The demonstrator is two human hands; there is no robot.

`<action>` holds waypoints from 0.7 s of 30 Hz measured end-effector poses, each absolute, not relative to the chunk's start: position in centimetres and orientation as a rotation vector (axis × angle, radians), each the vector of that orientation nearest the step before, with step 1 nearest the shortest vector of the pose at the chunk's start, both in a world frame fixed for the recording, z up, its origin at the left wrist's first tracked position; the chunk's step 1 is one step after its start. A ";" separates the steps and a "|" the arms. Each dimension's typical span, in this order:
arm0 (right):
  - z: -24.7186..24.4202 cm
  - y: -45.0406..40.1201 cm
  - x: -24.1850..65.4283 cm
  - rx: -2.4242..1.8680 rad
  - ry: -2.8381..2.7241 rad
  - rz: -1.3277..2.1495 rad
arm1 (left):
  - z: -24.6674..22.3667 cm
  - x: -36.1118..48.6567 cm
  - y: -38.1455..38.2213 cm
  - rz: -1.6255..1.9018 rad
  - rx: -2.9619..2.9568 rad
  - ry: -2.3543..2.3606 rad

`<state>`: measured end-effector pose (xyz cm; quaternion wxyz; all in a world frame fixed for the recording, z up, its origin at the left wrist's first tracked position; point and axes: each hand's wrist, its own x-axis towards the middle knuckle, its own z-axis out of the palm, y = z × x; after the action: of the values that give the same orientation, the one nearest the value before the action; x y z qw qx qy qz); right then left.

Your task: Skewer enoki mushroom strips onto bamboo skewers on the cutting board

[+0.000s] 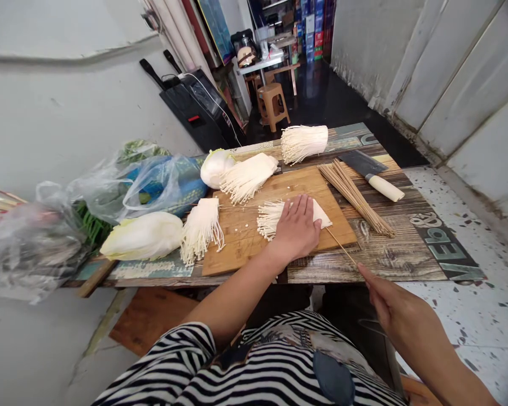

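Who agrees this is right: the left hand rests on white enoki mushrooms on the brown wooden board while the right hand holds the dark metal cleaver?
Not quite: the head view shows the right hand holding a thin tan wooden skewer; the cleaver lies on the wood-patterned table. The rest stands.

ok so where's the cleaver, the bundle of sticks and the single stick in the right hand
Cleaver (pixel 367 168): head view, on the dark blade.
Bundle of sticks (pixel 358 198): head view, about mid-length.
Single stick (pixel 341 246): head view, middle of its visible length.
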<state>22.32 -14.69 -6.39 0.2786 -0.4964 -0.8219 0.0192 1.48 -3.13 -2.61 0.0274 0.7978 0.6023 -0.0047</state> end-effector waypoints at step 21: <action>-6.8 -13.9 21.9 -1.329 -2.202 0.118 | -2.9 1.4 -3.0 -0.016 2.481 1.868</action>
<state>21.94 -13.86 -6.84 0.2799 -0.4955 -0.8211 0.0439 1.42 -3.00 -2.92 0.0181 0.7987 0.6015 -0.0050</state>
